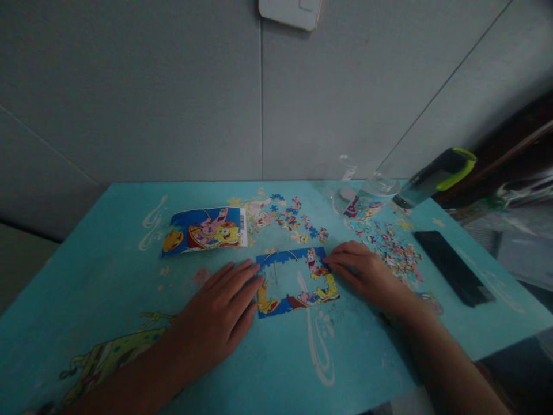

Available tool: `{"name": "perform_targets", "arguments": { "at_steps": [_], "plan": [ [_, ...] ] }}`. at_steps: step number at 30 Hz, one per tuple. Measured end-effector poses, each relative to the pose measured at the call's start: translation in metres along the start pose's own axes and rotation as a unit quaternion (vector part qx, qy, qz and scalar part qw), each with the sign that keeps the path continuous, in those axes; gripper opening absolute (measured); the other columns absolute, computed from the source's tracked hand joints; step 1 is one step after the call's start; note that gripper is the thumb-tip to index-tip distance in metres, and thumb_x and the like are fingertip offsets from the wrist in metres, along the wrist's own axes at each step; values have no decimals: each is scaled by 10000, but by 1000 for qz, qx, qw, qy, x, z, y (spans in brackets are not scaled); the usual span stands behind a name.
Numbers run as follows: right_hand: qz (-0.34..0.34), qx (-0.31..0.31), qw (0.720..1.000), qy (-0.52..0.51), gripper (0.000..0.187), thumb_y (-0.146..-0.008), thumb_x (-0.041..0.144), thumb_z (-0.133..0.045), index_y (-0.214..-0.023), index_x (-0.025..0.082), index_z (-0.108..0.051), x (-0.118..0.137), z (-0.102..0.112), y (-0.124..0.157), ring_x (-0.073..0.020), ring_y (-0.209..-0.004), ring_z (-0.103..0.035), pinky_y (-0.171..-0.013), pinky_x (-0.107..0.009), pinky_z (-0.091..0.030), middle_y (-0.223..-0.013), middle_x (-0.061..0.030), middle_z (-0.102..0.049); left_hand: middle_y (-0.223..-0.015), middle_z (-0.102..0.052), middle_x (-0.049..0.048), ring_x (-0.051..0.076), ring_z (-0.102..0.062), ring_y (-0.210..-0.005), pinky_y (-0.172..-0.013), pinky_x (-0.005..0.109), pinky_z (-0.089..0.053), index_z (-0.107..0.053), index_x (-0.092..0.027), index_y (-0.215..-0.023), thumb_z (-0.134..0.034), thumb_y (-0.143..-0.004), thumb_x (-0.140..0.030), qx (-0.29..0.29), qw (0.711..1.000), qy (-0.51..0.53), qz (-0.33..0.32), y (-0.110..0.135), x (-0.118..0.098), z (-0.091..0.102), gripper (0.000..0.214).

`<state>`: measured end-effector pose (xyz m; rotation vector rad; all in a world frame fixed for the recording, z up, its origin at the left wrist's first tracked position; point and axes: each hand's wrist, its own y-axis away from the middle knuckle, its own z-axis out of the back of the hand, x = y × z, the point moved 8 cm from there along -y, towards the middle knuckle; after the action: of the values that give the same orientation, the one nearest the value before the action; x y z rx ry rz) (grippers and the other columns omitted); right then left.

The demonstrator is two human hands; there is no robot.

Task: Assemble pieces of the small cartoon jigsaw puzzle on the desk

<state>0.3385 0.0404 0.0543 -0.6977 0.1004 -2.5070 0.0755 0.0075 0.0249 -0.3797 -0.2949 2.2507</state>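
A partly joined cartoon jigsaw puzzle (283, 305) lies flat on the table, a rectangular border with bare tabletop showing in its middle. My left hand (227, 305) rests palm down at its left edge, open, with the fingers stretched out and the tips touching the border. From the other side, my right hand (360, 268) reaches to the upper right corner; its fingers are extended and fairly close together, their tips against the edge. No piece shows in either hand. Beyond the border lie loose puzzle pieces (289, 218), and a larger heap of pieces (398, 252) is spread right of my right hand.
A picture packet (205, 232) with the same cartoon lies at the back left. Behind the heap stand a clear plastic jar (371, 199) and a dark bottle (432, 178) with a yellow-green lid. A black flat object (451, 268) lies far right. A grey wall (194, 115) borders the turquoise table (276, 369).
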Motion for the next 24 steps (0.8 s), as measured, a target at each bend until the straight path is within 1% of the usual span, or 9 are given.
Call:
{"name": "perform_targets", "arguments": {
  "at_steps": [3, 6, 9, 12, 18, 24],
  "plan": [
    [18, 15, 1000, -3, 268, -1027, 232, -542, -1193, 244, -752, 6, -4, 0, -227, -993, -636, -894, -399, -535, -1078, -98, -673, -1535, -492, 107, 298, -449, -1427, -1176, 546, -413, -544, -182, -1431, -541, -1002, -256, -2, 1000, 0, 3, 0, 0, 0, 435],
    [27, 45, 999, -6, 315, -1017, 208, -544, -1254, 280, -739, 11, -10, 0, -207, -935, -621, -849, -371, -524, -1041, -85, -644, -1536, -489, 105, 300, -449, -1425, -1172, 551, -411, -546, -185, -1430, -537, -1003, -258, -3, 1000, -5, 7, 0, 1, 1, 433],
    [30, 64, 998, -4, 338, -1004, 179, -553, -1273, 269, -737, 13, -13, 1, -203, -919, -605, -842, -361, -506, -1009, -83, -625, -1539, -484, 103, 296, -439, -1433, -1188, 542, -395, -542, -183, -1435, -536, -1004, -256, -3, 1000, -8, 4, 0, 0, 2, 437],
    [37, 69, 997, 3, 335, -995, 172, -562, -1259, 260, -748, 15, -15, 0, -204, -907, -592, -835, -366, -490, -992, -83, -619, -1539, -486, 100, 296, -449, -1425, -1190, 535, -392, -553, -186, -1427, -538, -999, -252, -4, 1000, -7, 3, -1, -1, 3, 433],
    [30, 67, 997, 9, 325, -993, 175, -560, -1234, 255, -762, 15, -14, 0, -205, -886, -587, -825, -376, -477, -970, -80, -613, -1537, -487, 105, 291, -440, -1431, -1185, 530, -401, -541, -180, -1437, -530, -1005, -255, 2, 1000, -13, 1, -1, -1, 1, 439],
    [26, 76, 997, 7, 345, -986, 155, -554, -1253, 248, -752, 15, -14, 0, -210, -897, -585, -828, -382, -483, -974, -84, -613, -1523, -499, 112, 285, -434, -1436, -1179, 540, -414, -540, -172, -1432, -527, -1009, -261, 3, 1000, -11, -2, -1, 0, 0, 432]
  ]
}}
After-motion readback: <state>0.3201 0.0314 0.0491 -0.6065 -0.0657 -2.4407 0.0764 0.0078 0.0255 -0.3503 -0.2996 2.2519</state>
